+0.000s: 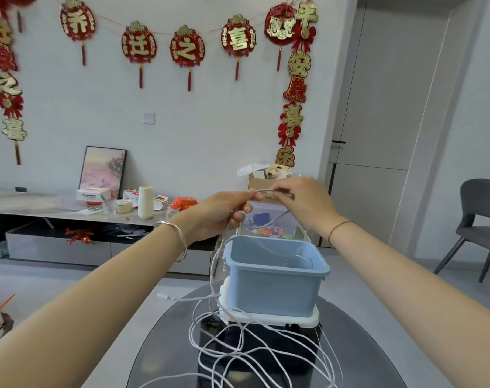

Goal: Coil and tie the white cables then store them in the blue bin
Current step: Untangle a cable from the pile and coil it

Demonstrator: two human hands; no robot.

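Both my hands are raised above the blue bin (272,289) and hold a white cable (262,191) between them. My left hand (221,211) grips the cable with curled fingers. My right hand (302,200) pinches the same cable close beside it. From my left hand the cable hangs down past the bin's left side into a loose tangle of white cables (238,351) on the dark round table (168,340). The bin stands on a white tray (294,320) on top of a black box. One cable loop lies inside the bin.
Behind the bin is a clear container (274,222) with small coloured items and a cardboard box (259,180). A low cabinet (70,217) with clutter runs along the left wall. A grey chair (479,219) stands at the right.
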